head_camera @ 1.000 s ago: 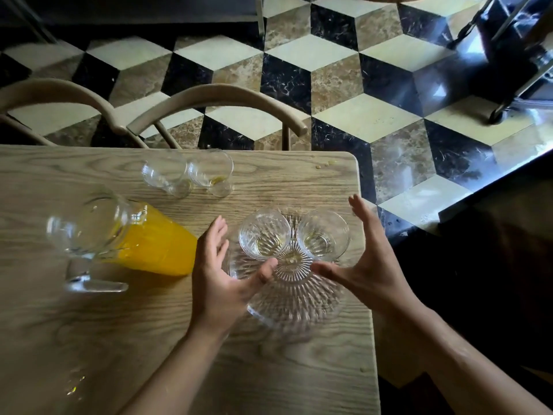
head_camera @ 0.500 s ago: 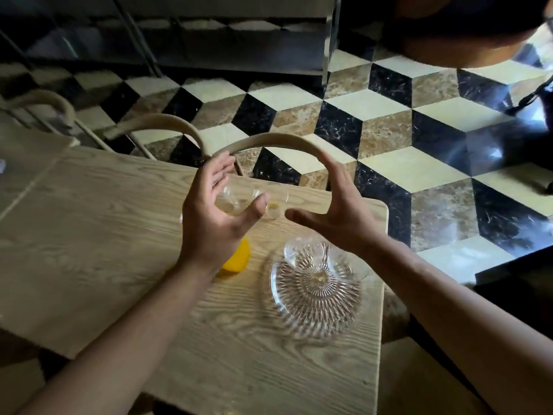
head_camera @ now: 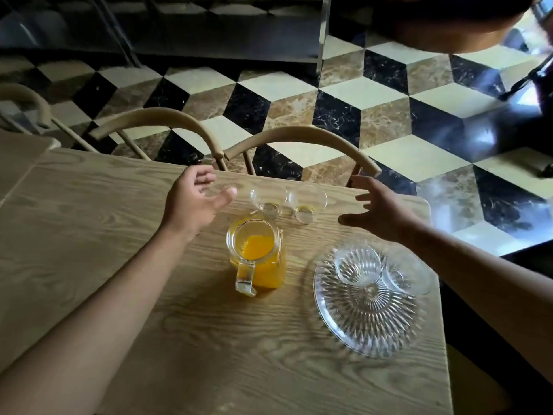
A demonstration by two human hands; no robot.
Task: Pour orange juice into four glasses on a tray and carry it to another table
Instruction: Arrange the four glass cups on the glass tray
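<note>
Wooden worktop [head_camera: 119,235] over a cube-patterned floor [head_camera: 374,115]; both hands, left [head_camera: 194,202] and right [head_camera: 380,211], hover spread wide, holding nothing, flanking two glasses [head_camera: 269,199].

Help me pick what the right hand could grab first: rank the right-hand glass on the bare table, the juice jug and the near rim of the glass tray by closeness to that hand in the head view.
From the right hand:
1. Glass, just to its left, by the table's far edge.
2. Juice jug, farther left and nearer the person.
3. Tray's near rim, toward the person, by the table's right edge.
</note>
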